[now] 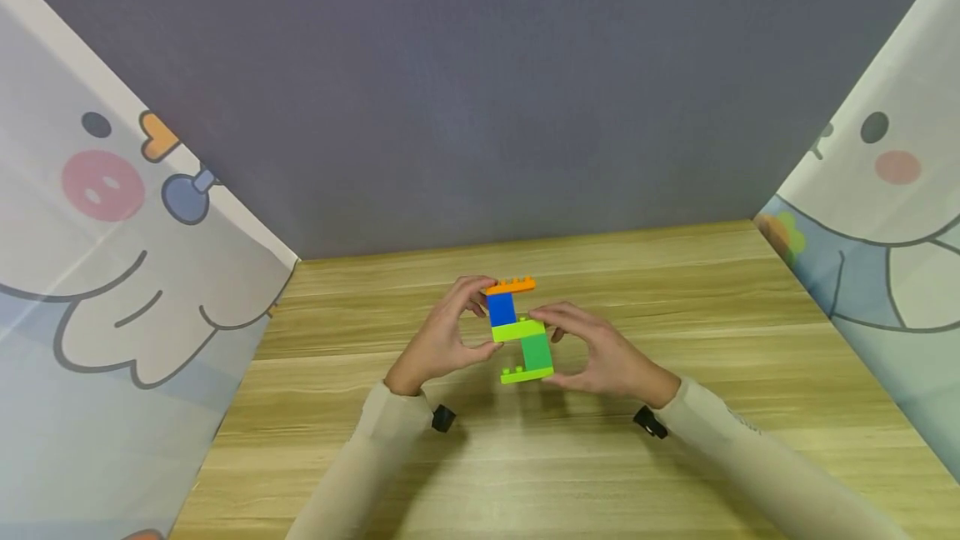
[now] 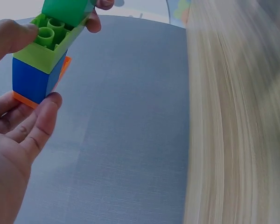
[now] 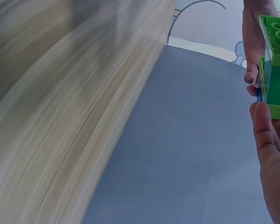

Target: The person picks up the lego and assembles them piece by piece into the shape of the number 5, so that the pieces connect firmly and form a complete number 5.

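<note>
Between my two hands, a stepped stack of toy building bricks is held above the table. From the top in the head view come an orange brick (image 1: 517, 284), a blue brick (image 1: 502, 310), a lime brick (image 1: 517, 330), a green brick (image 1: 536, 351) and a lower lime brick (image 1: 527, 374). My left hand (image 1: 444, 332) pinches the upper part, fingers at the orange brick and thumb under the middle lime brick. With fingers on the middle lime brick and thumb at the lower one, my right hand (image 1: 600, 352) grips the green side. Hollow tubes show under the middle lime brick (image 2: 42, 51) in the left wrist view.
A wood-grain table (image 1: 600, 473) lies beneath the hands. Behind it rises a grey panel (image 1: 480, 90). Cartoon-printed sheets stand at the left (image 1: 45, 273) and right (image 1: 915, 215). Small black devices sit at the left wrist (image 1: 443, 418) and right wrist (image 1: 649, 422).
</note>
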`<state>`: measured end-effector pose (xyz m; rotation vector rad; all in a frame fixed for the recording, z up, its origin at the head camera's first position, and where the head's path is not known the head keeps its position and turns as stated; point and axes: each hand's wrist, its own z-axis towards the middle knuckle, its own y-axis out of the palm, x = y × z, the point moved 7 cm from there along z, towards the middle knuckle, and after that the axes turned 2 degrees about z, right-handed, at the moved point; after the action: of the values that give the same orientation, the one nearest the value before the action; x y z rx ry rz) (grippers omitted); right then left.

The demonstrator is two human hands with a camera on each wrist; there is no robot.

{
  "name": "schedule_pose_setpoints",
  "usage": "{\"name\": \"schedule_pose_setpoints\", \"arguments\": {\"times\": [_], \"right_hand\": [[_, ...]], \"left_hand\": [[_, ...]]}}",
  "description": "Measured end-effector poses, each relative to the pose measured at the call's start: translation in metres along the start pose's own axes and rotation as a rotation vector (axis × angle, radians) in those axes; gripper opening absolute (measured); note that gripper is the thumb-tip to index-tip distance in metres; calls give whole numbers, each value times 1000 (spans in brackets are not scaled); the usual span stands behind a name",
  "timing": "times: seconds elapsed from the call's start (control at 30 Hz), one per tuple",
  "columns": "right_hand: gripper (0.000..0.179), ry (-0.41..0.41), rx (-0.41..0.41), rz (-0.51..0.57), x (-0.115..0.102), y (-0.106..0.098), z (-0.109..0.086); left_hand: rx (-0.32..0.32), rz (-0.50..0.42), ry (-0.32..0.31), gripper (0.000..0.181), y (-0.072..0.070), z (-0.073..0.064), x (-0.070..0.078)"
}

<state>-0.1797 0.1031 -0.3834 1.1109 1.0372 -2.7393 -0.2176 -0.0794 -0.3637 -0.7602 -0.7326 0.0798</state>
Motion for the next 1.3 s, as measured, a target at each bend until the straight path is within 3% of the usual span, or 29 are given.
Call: {"name": "schedule_pose_setpoints", "arguments": {"times": [0.77,1.07,1.3], "right_hand": [[82,-1,-12,-51,-5,0,0],[82,65,-15,-30,5,3,0],[82,138,-40,-68,15,7,3]], "left_hand": [[-1,47,17,80,-3,-2,-1],[-3,84,3,77,-2,0,-10],[-24,130,-51,79,6,2,-25]]}}
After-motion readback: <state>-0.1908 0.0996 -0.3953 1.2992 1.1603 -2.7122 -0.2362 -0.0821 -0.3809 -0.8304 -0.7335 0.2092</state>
